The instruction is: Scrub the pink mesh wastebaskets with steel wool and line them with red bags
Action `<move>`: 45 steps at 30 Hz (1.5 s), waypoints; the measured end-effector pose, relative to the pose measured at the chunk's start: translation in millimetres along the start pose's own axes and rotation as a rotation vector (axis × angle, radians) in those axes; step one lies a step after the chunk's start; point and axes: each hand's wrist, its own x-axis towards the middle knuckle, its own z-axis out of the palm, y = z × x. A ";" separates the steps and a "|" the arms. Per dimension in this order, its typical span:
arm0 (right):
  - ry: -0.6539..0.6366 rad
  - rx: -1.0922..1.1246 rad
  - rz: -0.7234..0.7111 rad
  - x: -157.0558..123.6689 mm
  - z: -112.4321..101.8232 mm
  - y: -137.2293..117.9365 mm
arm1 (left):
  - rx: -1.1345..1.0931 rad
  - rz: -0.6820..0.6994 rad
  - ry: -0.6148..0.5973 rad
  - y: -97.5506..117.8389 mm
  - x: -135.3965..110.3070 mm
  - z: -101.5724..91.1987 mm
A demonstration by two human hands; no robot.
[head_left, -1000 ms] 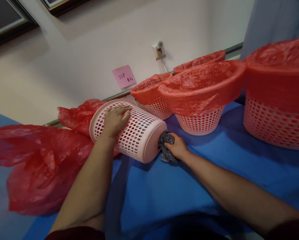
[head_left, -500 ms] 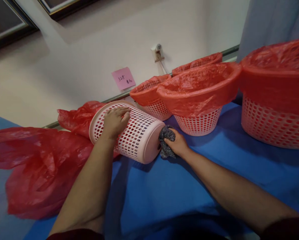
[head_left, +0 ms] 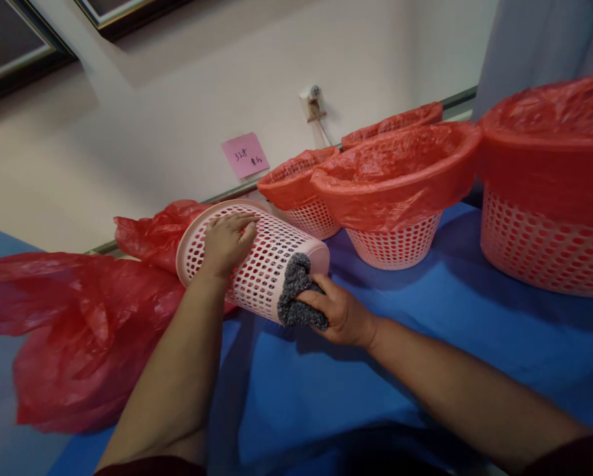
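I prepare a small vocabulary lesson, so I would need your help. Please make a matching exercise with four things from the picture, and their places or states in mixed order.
1. left hand
2. right hand
3. pink note
4. loose red plastic

A. gripping a dark grey cloth
B. mostly left of the lying basket
C. resting on the basket's side
D. on the wall

Pairs: 1-C, 2-A, 3-D, 4-B

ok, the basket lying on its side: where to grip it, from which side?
Probably the rim, pinched from above: the basket lies tipped, so its flared lip stands proud of the holed wall. Red plastic crowds the left; the right hand presses a grey cloth at the base.
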 end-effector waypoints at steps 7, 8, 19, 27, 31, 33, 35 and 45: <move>0.272 -0.115 0.332 5.7 -2.1 20.2 | 0.017 -0.017 0.009 -0.3 2.2 2.8; 0.209 -0.105 0.288 4.4 -2.7 17.2 | 0.020 -0.013 0.006 -0.9 2.9 3.4; -0.564 -0.205 0.427 -11.2 5.5 -18.2 | -0.016 -0.011 0.012 -1.4 1.9 2.7; -0.360 -0.138 0.803 -12.2 20.5 -3.9 | -0.006 -0.023 0.025 0.5 3.0 3.3; -0.176 -0.180 0.858 -10.0 18.3 22.4 | -0.004 -0.018 0.028 -1.0 3.4 3.9; -0.073 -0.202 0.857 -6.8 14.6 35.3 | -0.005 -0.021 0.025 -1.4 4.0 4.5; 0.013 -0.210 0.834 -3.5 10.3 42.0 | -0.007 -0.018 0.030 -1.4 4.7 5.1; 0.076 -0.133 0.351 -7.8 11.1 14.4 | 0.015 -0.023 0.007 1.0 5.6 4.0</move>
